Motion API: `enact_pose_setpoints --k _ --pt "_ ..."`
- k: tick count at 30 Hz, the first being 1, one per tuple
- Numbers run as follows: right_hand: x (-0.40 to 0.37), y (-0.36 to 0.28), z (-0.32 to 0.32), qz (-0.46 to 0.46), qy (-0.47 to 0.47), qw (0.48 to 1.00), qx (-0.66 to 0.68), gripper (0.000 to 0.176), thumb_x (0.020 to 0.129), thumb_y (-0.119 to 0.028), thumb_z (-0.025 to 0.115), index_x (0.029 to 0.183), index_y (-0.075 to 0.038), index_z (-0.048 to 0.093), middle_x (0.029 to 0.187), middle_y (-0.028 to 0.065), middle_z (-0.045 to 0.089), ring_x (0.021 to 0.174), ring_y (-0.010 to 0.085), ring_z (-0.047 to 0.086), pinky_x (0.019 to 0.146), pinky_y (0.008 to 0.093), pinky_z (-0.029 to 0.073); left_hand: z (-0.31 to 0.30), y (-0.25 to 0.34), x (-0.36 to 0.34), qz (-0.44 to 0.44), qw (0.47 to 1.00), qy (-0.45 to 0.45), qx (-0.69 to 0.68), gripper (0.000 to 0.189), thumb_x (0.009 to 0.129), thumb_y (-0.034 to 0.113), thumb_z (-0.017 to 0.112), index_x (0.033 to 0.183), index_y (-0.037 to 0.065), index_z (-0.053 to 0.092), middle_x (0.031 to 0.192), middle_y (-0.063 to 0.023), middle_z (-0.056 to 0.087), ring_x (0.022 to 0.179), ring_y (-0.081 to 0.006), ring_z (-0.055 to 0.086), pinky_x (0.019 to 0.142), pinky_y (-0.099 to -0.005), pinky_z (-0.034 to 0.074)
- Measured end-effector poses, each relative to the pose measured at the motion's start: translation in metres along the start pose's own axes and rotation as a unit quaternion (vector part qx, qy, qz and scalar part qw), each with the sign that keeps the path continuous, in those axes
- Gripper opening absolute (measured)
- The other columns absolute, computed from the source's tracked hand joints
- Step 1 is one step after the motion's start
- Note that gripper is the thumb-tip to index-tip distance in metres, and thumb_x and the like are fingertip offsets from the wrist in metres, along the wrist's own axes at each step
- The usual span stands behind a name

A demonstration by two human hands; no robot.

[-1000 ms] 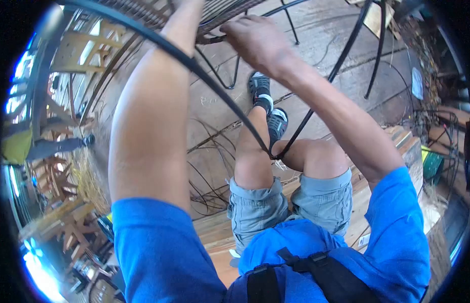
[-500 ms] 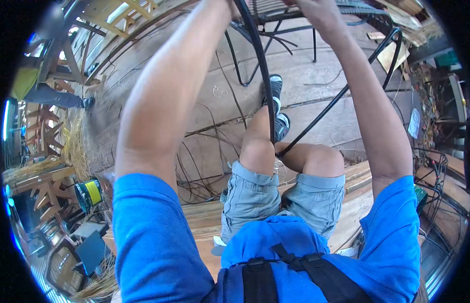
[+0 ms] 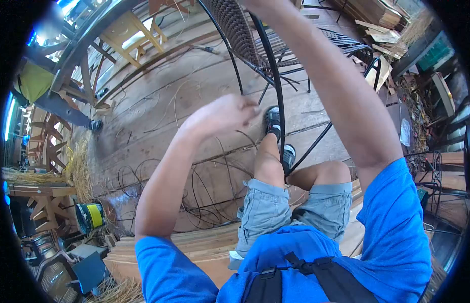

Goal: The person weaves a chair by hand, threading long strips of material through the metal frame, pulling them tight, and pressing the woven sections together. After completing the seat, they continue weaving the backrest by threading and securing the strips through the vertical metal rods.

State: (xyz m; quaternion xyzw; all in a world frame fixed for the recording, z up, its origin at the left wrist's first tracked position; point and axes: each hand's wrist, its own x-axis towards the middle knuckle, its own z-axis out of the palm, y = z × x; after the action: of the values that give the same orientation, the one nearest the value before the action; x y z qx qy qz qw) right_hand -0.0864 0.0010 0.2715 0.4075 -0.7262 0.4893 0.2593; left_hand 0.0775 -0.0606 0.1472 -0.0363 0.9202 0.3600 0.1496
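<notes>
A black metal chair frame (image 3: 276,76) with dark woven strands stands between my legs. Its woven panel (image 3: 234,28) fills the upper middle, and more strands run across the frame's bars (image 3: 341,38) on the right. My left hand (image 3: 227,115) hangs in the air left of the frame, apart from it, with its fingers curled and blurred; what they hold, if anything, is too small to make out. My right hand (image 3: 262,6) reaches to the woven panel at the top edge, where its fingers are cut off from view.
Loose dark strands (image 3: 194,197) lie coiled on the plank floor (image 3: 154,121). Stacked boards (image 3: 179,240) are beneath me. A dark green bucket with a yellow label (image 3: 91,217) stands at left. Another person (image 3: 58,103) is beside a wooden bench, upper left. Wood scraps (image 3: 381,35) lie upper right.
My left hand has come down and away from the chair frame, into the open air on the left. My right hand stays up at the frame. The view has shifted, showing more of the woven panel.
</notes>
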Motion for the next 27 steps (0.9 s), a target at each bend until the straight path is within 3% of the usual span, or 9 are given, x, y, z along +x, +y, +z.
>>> enact_pose_setpoints --k 2,6,8,9,10,15,23,25,27 --pt "-0.012 0.022 0.016 0.009 0.114 0.993 0.013 0.030 0.086 -0.024 0.055 0.100 0.002 0.050 0.090 0.0261 0.059 0.088 0.0385 0.058 0.075 0.0442 0.045 -0.014 0.010 -0.023 0.030 0.999 0.022 0.004 0.036 0.089 0.035 0.049 0.093 0.001 0.061 0.072 -0.0208 0.058 0.069 -0.0320 0.057 0.070 -0.0403 0.045" --pt "-0.051 0.005 0.008 0.109 0.007 0.994 0.004 0.035 0.093 -0.028 0.042 0.106 0.003 0.050 0.089 0.0214 0.062 0.083 0.0371 0.059 0.076 0.0433 0.045 -0.090 0.046 -0.037 0.015 0.902 0.417 0.111 0.042 0.090 0.039 0.048 0.097 0.000 0.061 0.080 -0.0174 0.062 0.076 -0.0282 0.060 0.070 -0.0397 0.046" --pt "-0.065 0.008 0.007 0.106 0.035 0.994 -0.021 0.026 0.089 -0.025 0.053 0.100 -0.002 0.057 0.088 0.0178 0.063 0.082 0.0334 0.061 0.074 0.0410 0.047 -0.162 0.030 0.003 0.220 0.785 0.533 0.225 0.039 0.091 0.040 0.046 0.100 0.006 0.062 0.085 -0.0092 0.065 0.076 -0.0180 0.061 0.071 -0.0315 0.047" --pt "-0.071 0.012 0.004 0.107 0.052 0.992 -0.035 0.021 0.086 -0.023 0.058 0.096 -0.005 0.060 0.087 0.0160 0.064 0.081 0.0315 0.062 0.073 0.0398 0.047 -0.188 0.032 0.018 0.237 0.769 0.550 0.224 0.038 0.091 0.040 0.047 0.100 0.007 0.062 0.085 -0.0087 0.065 0.076 -0.0175 0.060 0.071 -0.0311 0.047" --pt "-0.078 0.009 -0.003 0.088 0.061 0.994 -0.027 0.026 0.087 -0.027 0.056 0.096 -0.003 0.053 0.071 0.0205 0.061 0.070 0.0386 0.061 0.064 0.0502 0.046 -0.209 0.036 0.030 0.237 0.775 0.546 0.212 0.037 0.090 0.039 0.047 0.100 0.007 0.062 0.086 -0.0083 0.065 0.076 -0.0171 0.060 0.070 -0.0306 0.047" --pt "-0.126 -0.015 -0.042 0.105 0.057 0.993 0.014 0.020 0.085 -0.019 0.059 0.092 -0.003 0.051 0.065 0.0207 0.057 0.062 0.0394 0.059 0.054 0.0452 0.046 -0.256 0.055 0.061 0.269 0.830 0.477 0.107 0.031 0.088 0.036 0.051 0.099 0.009 0.063 0.087 -0.0060 0.064 0.074 -0.0148 0.058 0.067 -0.0281 0.046" --pt "-0.179 -0.033 -0.078 0.099 0.051 0.991 0.073 0.018 0.083 -0.013 0.061 0.094 -0.004 0.050 0.066 0.0187 0.057 0.062 0.0363 0.059 0.052 0.0438 0.046 -0.288 0.068 0.067 0.398 0.800 0.441 0.078 0.023 0.083 0.028 0.059 0.098 0.011 0.064 0.087 -0.0017 0.063 0.072 -0.0119 0.055 0.064 -0.0255 0.044" --pt "-0.178 -0.032 -0.081 0.117 0.037 0.988 0.090 0.017 0.083 -0.014 0.061 0.094 -0.005 0.050 0.067 0.0183 0.058 0.062 0.0364 0.059 0.052 0.0438 0.046 -0.304 0.055 0.070 0.360 0.740 0.493 0.282 0.023 0.077 0.022 0.066 0.098 0.011 0.063 0.085 0.0004 0.062 0.074 -0.0123 0.055 0.066 -0.0271 0.043" --pt "-0.170 -0.026 -0.074 0.102 0.044 0.990 0.082 0.018 0.084 -0.019 0.059 0.089 -0.005 0.049 0.066 0.0175 0.058 0.063 0.0368 0.059 0.053 0.0445 0.047 -0.323 0.040 0.072 0.334 0.595 0.537 0.496 0.028 0.071 0.016 0.072 0.097 0.011 0.063 0.083 0.0024 0.062 0.076 -0.0127 0.055 0.069 -0.0287 0.043"
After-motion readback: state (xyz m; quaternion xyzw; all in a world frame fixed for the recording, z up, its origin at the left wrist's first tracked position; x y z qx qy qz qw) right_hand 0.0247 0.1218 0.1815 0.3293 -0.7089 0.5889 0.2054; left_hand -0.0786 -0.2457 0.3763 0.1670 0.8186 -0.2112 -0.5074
